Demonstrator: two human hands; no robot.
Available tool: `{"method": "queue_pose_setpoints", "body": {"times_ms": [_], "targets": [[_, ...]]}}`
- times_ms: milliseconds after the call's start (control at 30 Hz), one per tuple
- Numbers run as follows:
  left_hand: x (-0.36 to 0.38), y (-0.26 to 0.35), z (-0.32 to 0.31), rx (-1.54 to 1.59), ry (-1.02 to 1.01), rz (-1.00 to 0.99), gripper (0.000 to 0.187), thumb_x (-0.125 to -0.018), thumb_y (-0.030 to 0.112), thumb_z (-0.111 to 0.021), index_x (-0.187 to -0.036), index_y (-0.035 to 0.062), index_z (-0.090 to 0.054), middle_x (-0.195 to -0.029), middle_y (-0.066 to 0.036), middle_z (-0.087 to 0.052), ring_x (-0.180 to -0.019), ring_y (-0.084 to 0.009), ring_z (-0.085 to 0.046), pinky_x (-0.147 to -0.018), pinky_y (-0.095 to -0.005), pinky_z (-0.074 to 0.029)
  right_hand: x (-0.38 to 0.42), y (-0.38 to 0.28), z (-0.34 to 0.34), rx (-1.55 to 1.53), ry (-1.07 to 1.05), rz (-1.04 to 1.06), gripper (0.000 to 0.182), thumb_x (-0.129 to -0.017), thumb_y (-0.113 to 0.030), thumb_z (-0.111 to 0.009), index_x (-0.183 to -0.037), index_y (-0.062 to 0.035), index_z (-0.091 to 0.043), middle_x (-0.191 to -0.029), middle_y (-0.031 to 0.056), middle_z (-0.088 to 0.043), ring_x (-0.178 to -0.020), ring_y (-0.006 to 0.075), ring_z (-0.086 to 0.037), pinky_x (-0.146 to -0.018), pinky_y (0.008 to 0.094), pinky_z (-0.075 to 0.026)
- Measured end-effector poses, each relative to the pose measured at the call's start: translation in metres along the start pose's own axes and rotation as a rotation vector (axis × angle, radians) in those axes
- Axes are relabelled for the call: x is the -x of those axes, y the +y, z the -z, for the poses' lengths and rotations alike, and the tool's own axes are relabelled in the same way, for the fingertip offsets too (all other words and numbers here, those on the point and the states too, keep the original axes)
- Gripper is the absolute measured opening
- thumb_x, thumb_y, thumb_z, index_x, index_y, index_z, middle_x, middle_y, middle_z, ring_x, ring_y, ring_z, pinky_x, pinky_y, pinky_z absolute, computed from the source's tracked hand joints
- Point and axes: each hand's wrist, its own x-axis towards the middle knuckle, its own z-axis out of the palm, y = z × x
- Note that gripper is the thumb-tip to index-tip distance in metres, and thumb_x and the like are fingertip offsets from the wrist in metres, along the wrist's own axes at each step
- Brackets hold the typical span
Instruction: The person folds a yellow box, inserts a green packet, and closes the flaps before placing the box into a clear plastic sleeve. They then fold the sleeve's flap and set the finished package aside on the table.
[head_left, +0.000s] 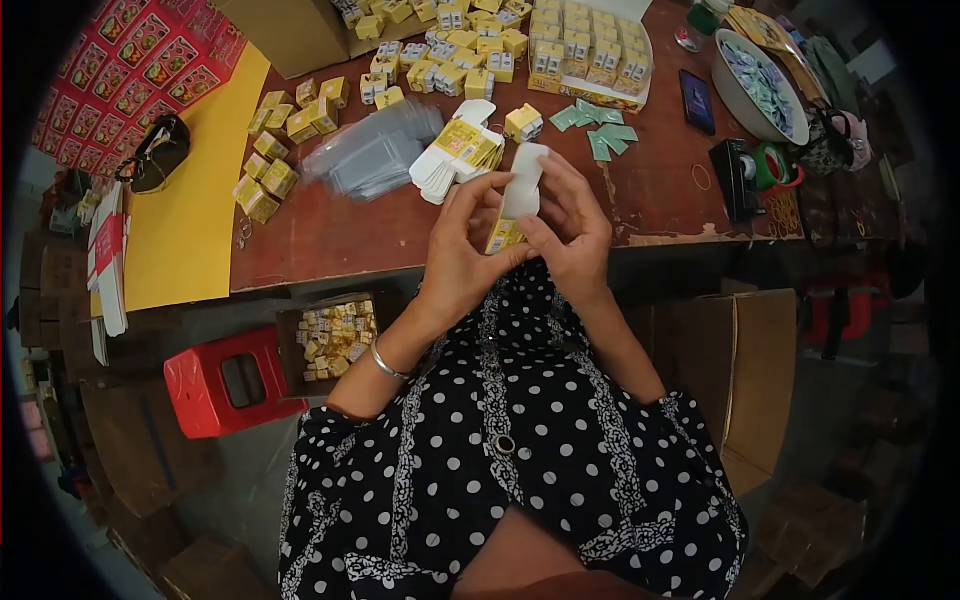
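A small yellow carton point(506, 236) with its white flap standing up is held between my two hands over the table's front edge. My left hand point(462, 232) grips its left side, fingers bent round it. From the right, my right hand point(572, 225) holds it with the thumb on its front and the fingers behind the flap. Just beyond them lies a pile of flattened yellow and white cartons point(465, 145). One filled yellow box point(523, 122) stands behind that. Clear plastic sleeves point(370, 155) lie to the left, green sachets point(608, 133) to the right.
Many small yellow boxes point(460, 60) cover the table's back, beside a display tray point(588, 90). At right are a phone point(697, 102), a bowl of sachets point(722, 75) and a black dispenser point(736, 180). Below left, a red stool point(200, 390) adjoins a carton of yellow pieces point(338, 338).
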Motion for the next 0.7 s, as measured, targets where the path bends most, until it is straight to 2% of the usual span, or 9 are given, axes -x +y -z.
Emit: {"method": "queue_pose_setpoints", "body": {"times_ms": [67, 133, 233, 267, 300, 400, 500, 667, 700], "targets": [[0.003, 0.0, 0.001, -0.048, 0.004, -0.048, 0.07, -0.079, 0.0, -0.085, -0.14, 0.007, -0.052, -0.119, -0.006, -0.056, -0.109, -0.0154, -0.062, -0.092, -0.0301, -0.057, 0.006, -0.003, -0.001, 0.021, -0.003, 0.005, 0.057, -0.09, -0.001, -0.073, -0.143, 0.0027, -0.053, -0.145, 0.0163, -0.055, -0.131, 0.022, -0.056, -0.104, 0.0367, -0.052], [0.008, 0.001, 0.002, -0.096, 0.005, -0.089, 0.068, -0.081, -0.001, -0.084, -0.14, 0.0058, -0.051, -0.119, -0.006, -0.057, -0.115, -0.0161, -0.062, -0.095, -0.0301, -0.057, 0.012, -0.005, 0.004, -0.11, -0.152, -0.22, 0.057, -0.091, 0.0, -0.072, -0.144, 0.0039, -0.052, -0.137, 0.0159, -0.062, -0.123, 0.0198, -0.061, -0.104, 0.0338, -0.051], [0.012, 0.005, 0.003, -0.097, -0.037, -0.083, 0.066, -0.082, -0.003, -0.083, -0.141, 0.0035, -0.052, -0.13, -0.009, -0.054, -0.121, -0.0166, -0.06, -0.094, -0.0292, -0.057, 0.015, -0.005, 0.003, -0.166, -0.107, -0.233, 0.056, -0.092, 0.0, -0.071, -0.144, 0.0045, -0.052, -0.129, 0.0151, -0.066, -0.116, 0.0182, -0.065, -0.103, 0.0322, -0.051], [0.013, 0.01, 0.005, 0.092, -0.078, -0.013, 0.065, -0.084, -0.003, -0.081, -0.142, 0.0019, -0.051, -0.133, -0.01, -0.055, -0.12, -0.0172, -0.061, -0.095, -0.0288, -0.057, 0.014, -0.005, 0.003, -0.164, -0.108, -0.236, 0.056, -0.092, 0.0, -0.071, -0.144, 0.0045, -0.052, -0.129, 0.0151, -0.066, -0.116, 0.0182, -0.065, -0.103, 0.0322, -0.051], [0.014, 0.011, 0.006, 0.281, -0.117, 0.059, 0.064, -0.086, -0.004, -0.079, -0.143, 0.0003, -0.049, -0.135, -0.011, -0.056, -0.119, -0.0179, -0.062, -0.095, -0.0285, -0.057, 0.014, -0.004, 0.004, -0.16, -0.096, -0.227, 0.054, -0.093, -0.002, -0.071, -0.144, 0.0045, -0.053, -0.13, 0.0153, -0.065, -0.117, 0.0177, -0.064, -0.102, 0.0317, -0.052], [0.019, 0.007, 0.012, 0.383, -0.124, 0.147, 0.058, -0.09, -0.007, -0.073, -0.142, -0.0025, -0.05, -0.134, -0.013, -0.061, -0.116, -0.0189, -0.065, -0.095, -0.029, -0.057, 0.013, -0.008, 0.003, -0.075, -0.132, -0.218, 0.05, -0.095, -0.007, -0.067, -0.142, 0.0061, -0.054, -0.13, 0.0145, -0.065, -0.115, 0.0168, -0.064, -0.099, 0.0304, -0.052], [0.021, 0.001, 0.016, 0.466, -0.141, 0.172, 0.05, -0.089, -0.008, -0.073, -0.136, -0.0024, -0.056, -0.132, -0.008, -0.054, -0.114, -0.0176, -0.066, -0.093, -0.0267, -0.057, 0.01, -0.004, 0.005, 0.039, -0.226, -0.136, 0.047, -0.096, -0.011, -0.066, -0.14, 0.0048, -0.058, -0.129, 0.0142, -0.066, -0.11, 0.0161, -0.066, -0.095, 0.0299, -0.053], [0.021, -0.004, 0.017, 0.482, -0.127, 0.129, 0.041, -0.09, -0.007, -0.073, -0.13, -0.0035, -0.062, -0.127, -0.007, -0.059, -0.11, -0.0161, -0.067, -0.091, -0.0252, -0.057, 0.008, -0.007, 0.007, 0.074, -0.271, -0.121, 0.041, -0.093, -0.011, -0.067, -0.131, 0.0025, -0.065, -0.125, 0.0155, -0.069, -0.103, 0.0185, -0.07, -0.092, 0.0317, -0.056], [0.021, -0.004, 0.019, 0.502, -0.148, 0.144, 0.039, -0.09, -0.007, -0.073, -0.127, -0.0039, -0.064, -0.125, -0.007, -0.06, -0.109, -0.0159, -0.067, -0.09, -0.0249, -0.057, 0.008, -0.007, 0.007, 0.147, -0.276, -0.033, 0.036, -0.093, -0.011, -0.067, -0.126, 0.0035, -0.068, -0.124, 0.0166, -0.069, -0.103, 0.0208, -0.07, -0.092, 0.033, -0.056]]}}
